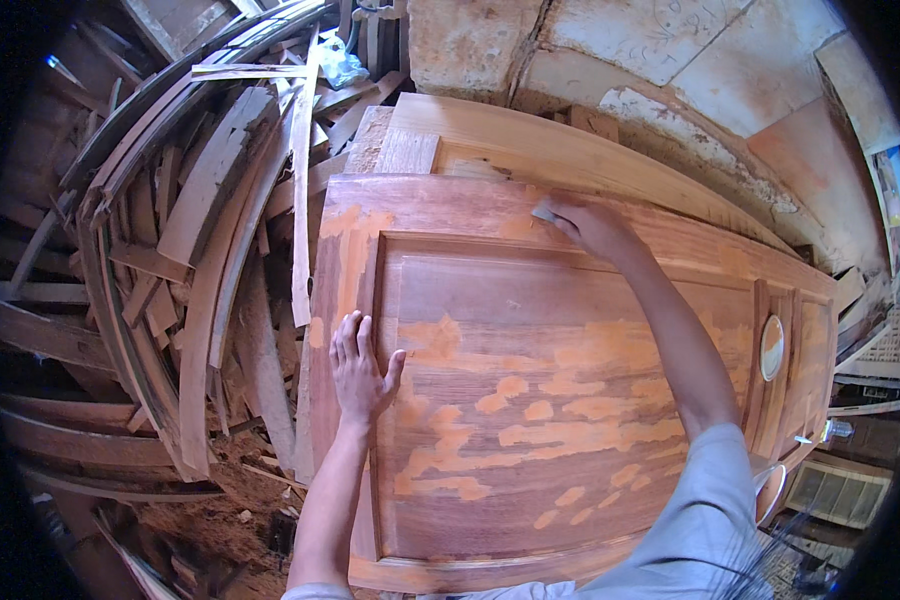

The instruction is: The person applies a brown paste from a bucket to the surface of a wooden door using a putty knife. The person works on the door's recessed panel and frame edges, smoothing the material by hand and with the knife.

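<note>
Looks partway — orange filler point(580, 436) on the left end and across the middle panel of the door point(530, 300); panel's upper strip bare. Door sits under both hands: right hand point(597, 228) clamped on small scraper point(543, 211) near the far edge — left hand point(362, 372) spread, thumb apart, near the left edge.

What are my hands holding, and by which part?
Your right hand holds a small flat grey piece by its right end, which the grip hides. Your left hand holds nothing, lying open on the wooden door.
</note>
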### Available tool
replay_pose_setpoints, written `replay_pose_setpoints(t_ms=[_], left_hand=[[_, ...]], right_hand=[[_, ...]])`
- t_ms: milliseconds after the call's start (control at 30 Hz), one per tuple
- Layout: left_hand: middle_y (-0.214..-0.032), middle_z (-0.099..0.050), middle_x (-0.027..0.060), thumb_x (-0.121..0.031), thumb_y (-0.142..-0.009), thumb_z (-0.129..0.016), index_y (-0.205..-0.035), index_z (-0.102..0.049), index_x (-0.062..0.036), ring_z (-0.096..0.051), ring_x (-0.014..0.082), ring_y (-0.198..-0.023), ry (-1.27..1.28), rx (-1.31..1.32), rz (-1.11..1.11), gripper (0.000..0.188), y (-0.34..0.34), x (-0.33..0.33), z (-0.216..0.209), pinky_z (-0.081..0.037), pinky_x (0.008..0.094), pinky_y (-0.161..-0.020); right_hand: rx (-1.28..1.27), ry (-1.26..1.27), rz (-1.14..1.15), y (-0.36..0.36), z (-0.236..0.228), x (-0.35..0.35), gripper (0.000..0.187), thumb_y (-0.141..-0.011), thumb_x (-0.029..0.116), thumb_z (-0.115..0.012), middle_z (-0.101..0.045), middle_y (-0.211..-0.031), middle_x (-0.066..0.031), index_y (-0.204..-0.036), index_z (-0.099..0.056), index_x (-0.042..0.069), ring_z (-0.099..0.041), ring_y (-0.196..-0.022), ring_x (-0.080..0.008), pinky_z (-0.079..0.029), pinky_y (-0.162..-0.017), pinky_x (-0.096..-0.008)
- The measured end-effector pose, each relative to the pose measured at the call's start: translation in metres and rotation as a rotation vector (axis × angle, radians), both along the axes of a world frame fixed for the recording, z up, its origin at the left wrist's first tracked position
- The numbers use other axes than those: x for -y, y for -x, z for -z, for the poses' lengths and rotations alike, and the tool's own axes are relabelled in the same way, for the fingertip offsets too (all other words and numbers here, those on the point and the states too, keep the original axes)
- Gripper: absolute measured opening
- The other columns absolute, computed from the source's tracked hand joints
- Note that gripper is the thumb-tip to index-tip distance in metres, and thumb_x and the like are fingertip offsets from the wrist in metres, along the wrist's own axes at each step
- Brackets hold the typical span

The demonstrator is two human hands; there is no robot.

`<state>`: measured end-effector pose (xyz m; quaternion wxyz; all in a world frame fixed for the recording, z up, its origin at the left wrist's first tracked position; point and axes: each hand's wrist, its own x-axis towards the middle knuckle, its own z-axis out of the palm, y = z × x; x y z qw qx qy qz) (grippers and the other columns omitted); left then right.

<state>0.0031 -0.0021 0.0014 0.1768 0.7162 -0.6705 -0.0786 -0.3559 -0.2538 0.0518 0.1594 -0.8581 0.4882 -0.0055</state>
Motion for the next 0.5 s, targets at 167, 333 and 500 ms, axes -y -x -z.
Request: replay_pose_setpoints(t_ms=[167,333,500], left_hand=[[-0.145,-0.040,0.0188,-0.049,-0.090,-0.060,-0.139,-0.041,-0.0007,-0.035,0.0369,-0.138,0.000,0.007,-0.004,0.071,-0.002,-0.002,-0.002,-0.025,0.0505,-0.115],[-0.145,-0.040,0.0181,-0.049,-0.090,-0.060,-0.139,-0.042,-0.0006,-0.036,0.0367,-0.137,0.016,0.014,0.008,0.071,0.000,0.001,0.001,-0.026,0.0503,-0.115],[-0.145,-0.040,0.0182,-0.048,-0.091,-0.059,-0.139,-0.042,-0.0006,-0.036,0.0366,-0.137,0.004,-0.001,0.003,0.069,0.002,0.002,-0.001,-0.025,0.0505,-0.115]], right_hand=[[0.185,-0.054,0.170,0.007,-0.011,-0.035,0.034,-0.100,0.031,-0.051,-0.069,-0.103,-0.0204,-0.129,-0.060,0.016,-0.066,-0.093,-0.0418,-0.052,-0.080,-0.0512],[0.279,-0.074,0.623,-0.060,0.033,-0.023,0.046,-0.099,0.022,-0.045,-0.064,-0.106,-0.0315,-0.141,-0.045,0.004,-0.065,-0.093,-0.0444,-0.051,-0.077,-0.0557],[0.235,-0.011,0.730,-0.097,0.045,-0.024,0.048,-0.096,0.011,-0.046,-0.064,-0.097,-0.0342,-0.142,-0.040,0.003,-0.063,-0.095,-0.0486,-0.052,-0.080,-0.0546]])
